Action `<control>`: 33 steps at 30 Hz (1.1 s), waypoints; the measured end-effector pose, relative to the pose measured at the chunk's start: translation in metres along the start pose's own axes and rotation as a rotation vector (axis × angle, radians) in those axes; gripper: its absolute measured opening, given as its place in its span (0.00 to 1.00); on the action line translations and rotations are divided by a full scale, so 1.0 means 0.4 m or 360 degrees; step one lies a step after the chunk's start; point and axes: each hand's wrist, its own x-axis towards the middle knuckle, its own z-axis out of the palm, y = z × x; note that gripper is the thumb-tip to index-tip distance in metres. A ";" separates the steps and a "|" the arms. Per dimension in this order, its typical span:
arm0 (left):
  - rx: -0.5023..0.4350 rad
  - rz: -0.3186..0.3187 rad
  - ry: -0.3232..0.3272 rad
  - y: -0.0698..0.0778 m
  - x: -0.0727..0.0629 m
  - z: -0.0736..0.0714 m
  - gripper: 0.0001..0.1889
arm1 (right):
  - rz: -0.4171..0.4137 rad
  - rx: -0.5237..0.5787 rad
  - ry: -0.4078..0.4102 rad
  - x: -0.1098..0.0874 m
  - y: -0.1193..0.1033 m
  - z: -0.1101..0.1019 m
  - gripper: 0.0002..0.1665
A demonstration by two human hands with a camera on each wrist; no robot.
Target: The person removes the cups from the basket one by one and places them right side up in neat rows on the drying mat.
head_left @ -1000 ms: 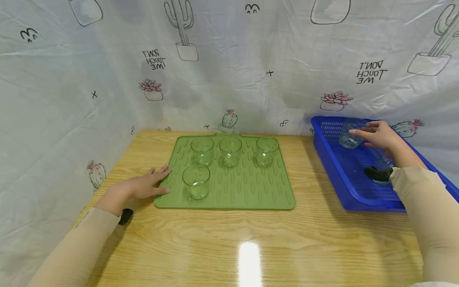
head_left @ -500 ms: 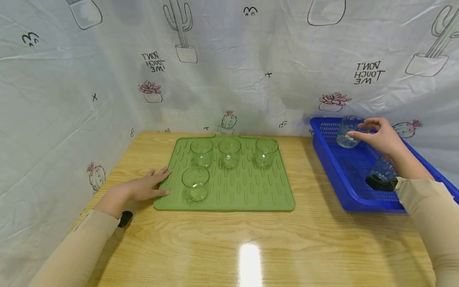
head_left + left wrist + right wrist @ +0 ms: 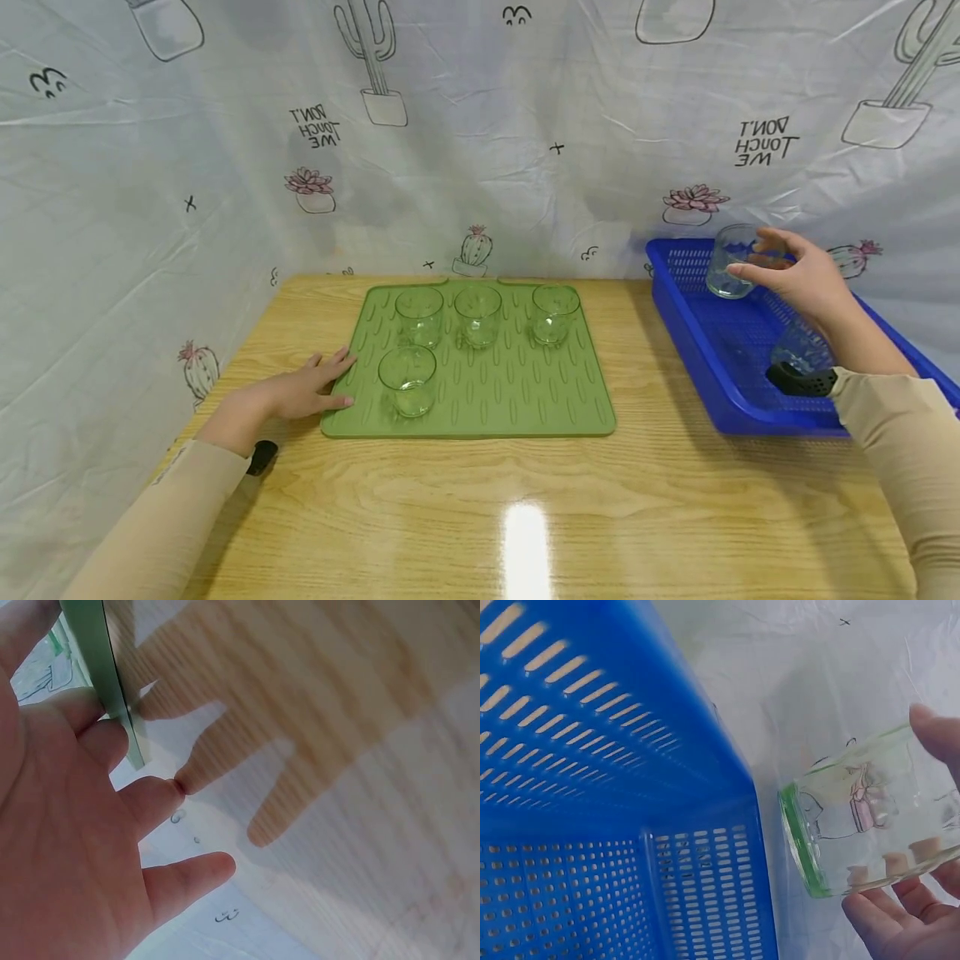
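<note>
My right hand [image 3: 813, 283] grips a clear drinking glass [image 3: 727, 279] by its side, thumb on one side and fingers on the other. In the right wrist view, this glass [image 3: 862, 817] shows its thick green-tinted base, level with the top of the blue basket's wall. A second glass [image 3: 797, 348] stands in the basket beneath my right wrist, partly hidden by it. My left hand [image 3: 300, 392] rests with spread fingers at the left edge of a green ribbed mat [image 3: 517, 408]. Several glasses stand upright on that mat, the nearest glass [image 3: 408, 383] close to my left fingers.
The blue perforated basket [image 3: 693, 358] sits on the wooden table [image 3: 420, 517], right of the mat. A printed curtain [image 3: 525, 100] hangs along the back and left sides of the table. Bare wood separates mat and basket.
My right hand has raised the glass from low inside the basket to about its rim, with a slight shift left. My left hand and the glasses on the mat stay put.
</note>
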 end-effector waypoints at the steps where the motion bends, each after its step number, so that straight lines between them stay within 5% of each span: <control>1: -0.0002 0.0002 0.0000 0.000 0.000 0.000 0.48 | -0.0013 0.0005 -0.0005 -0.001 -0.001 0.003 0.55; 5: 0.0003 0.0002 0.0001 0.000 -0.004 -0.002 0.48 | -0.0068 0.0052 -0.0004 -0.005 -0.010 0.022 0.51; 12: -0.0010 0.0013 -0.0004 0.001 -0.005 -0.003 0.47 | -0.0166 0.0239 -0.0058 -0.020 -0.028 0.044 0.24; 22: -0.0016 -0.0016 -0.0023 0.005 -0.004 -0.002 0.47 | -0.0250 0.0310 0.0006 -0.046 -0.054 0.083 0.37; 29: 0.0006 -0.0007 -0.0006 0.006 -0.002 -0.001 0.47 | -0.0396 0.0778 0.0061 -0.059 -0.077 0.113 0.33; 33: 0.0018 -0.0012 0.0002 0.002 0.002 0.002 0.47 | -0.0385 0.0699 0.0097 -0.061 -0.099 0.123 0.31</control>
